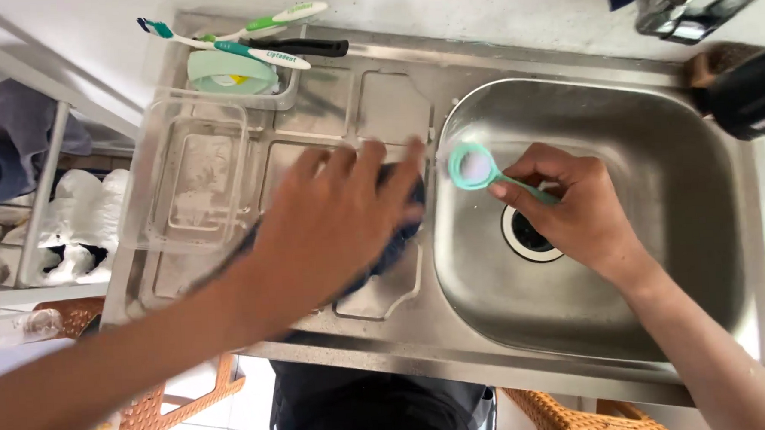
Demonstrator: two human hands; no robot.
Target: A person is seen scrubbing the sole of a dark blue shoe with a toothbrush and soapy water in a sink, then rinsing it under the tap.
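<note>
My left hand (335, 221) lies flat on a dark blue cloth (401, 236), pressing it onto the steel drainboard (386, 103) beside the basin. My right hand (576, 206) is over the sink basin (656, 186), shut on the handle of a small teal strainer (475, 166) with a round white mesh head that points toward the basin's left rim. The drain hole (528, 234) sits just under my right hand, partly hidden by it.
A clear plastic container (193, 176) rests on the drainboard's left part. Behind it, two toothbrushes (246, 45) and a black-handled tool (306, 47) lie across a pale green dish (230, 75). A faucet (691, 4) stands top right. Orange woven baskets (572, 417) sit below.
</note>
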